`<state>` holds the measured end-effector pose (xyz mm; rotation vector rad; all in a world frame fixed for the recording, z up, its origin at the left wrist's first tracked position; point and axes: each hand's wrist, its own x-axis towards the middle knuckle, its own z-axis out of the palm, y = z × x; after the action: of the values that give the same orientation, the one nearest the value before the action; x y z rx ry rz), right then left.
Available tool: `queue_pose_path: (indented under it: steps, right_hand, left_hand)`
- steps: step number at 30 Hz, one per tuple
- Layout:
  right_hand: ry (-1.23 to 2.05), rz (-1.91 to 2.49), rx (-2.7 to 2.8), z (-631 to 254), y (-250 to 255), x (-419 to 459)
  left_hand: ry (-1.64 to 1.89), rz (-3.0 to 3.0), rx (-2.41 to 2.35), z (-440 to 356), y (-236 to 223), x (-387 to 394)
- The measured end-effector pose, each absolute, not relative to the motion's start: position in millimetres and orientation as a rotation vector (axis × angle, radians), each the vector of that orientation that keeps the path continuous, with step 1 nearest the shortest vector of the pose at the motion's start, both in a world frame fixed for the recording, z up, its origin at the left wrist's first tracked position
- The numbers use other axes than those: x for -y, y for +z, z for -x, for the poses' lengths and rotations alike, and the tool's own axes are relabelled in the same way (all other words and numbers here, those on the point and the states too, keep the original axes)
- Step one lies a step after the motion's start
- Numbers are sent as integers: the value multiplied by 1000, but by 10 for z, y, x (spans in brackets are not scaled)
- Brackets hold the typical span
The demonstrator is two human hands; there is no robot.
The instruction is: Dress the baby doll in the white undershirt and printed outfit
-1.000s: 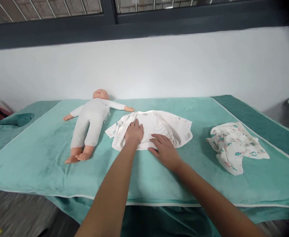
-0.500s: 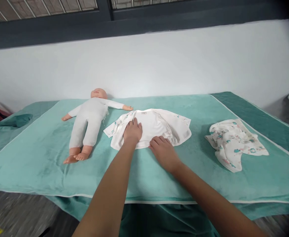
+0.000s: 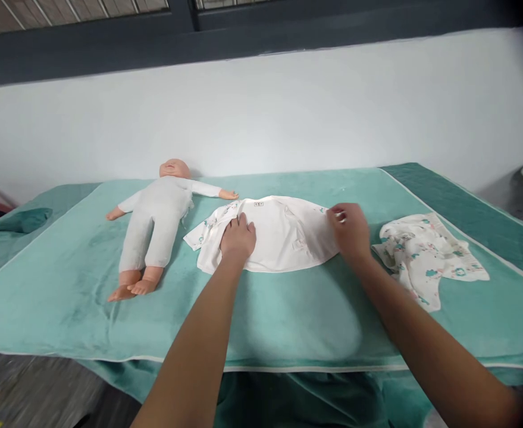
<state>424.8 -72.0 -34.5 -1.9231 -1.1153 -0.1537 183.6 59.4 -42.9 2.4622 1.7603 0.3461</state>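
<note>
A small white baby shirt [image 3: 274, 232] lies spread on the green bed, its inside facing up and a little label at the neck. My left hand [image 3: 238, 236] rests on the shirt's left part, fingers stretched out over the cloth. At the right end of the shirt, my right hand [image 3: 349, 230] is closed in a pinch on its edge. The fingertips partly hide the bit of cloth between them. To the left lies a baby doll [image 3: 156, 220] on its back, with a white cloth body, its near hand close to the shirt's left sleeve.
A crumpled patterned baby garment [image 3: 431, 255] lies on the right. The green velvet bed cover [image 3: 87, 309] has a pale edge along the front. Behind the bed stands a white wall [image 3: 261, 119] beneath a dark window frame [image 3: 109, 50].
My right hand has moved from the shirt's lower middle out to its right end. The right part of the shirt now lies flatter and more spread. My left hand stays on the cloth.
</note>
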Motion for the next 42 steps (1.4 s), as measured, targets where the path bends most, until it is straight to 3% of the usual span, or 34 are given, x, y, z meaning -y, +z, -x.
queue_pose_path:
  steps: [4, 9, 15, 21, 25, 28, 34, 38, 42]
  right_hand:
    - [-5, 2213, 869, -4743, -496, 657]
    - [119, 2065, 852, -4798, -562, 576]
    - [13, 2012, 696, -5048, -522, 321]
    - [-306, 1964, 978, -4916, -663, 367]
    - [-218, 2067, 1348, -4743, -692, 444]
    - [-231, 2141, 1330, -4692, -666, 482]
    - [-432, 1778, 1400, -4354, -480, 547]
    - [-194, 1617, 1670, -3716, -414, 390]
    - [78, 1828, 1927, -3177, -490, -6]
  left_hand:
    - [367, -2471, -1769, -1837, -438, -603]
    - [366, -2464, -1779, -1842, -436, -602]
    - [363, -2447, -1784, -1838, -444, -607]
    - [387, -2464, -1795, -1840, -478, -602]
    - [399, -2452, -1794, -1838, -490, -598]
    - [407, -2459, -1792, -1830, -490, -590]
    - [452, -2472, -1779, -1820, -496, -569]
    - [508, -2475, -1774, -1813, -494, -553]
    - [503, -2488, -1752, -1809, -482, -546]
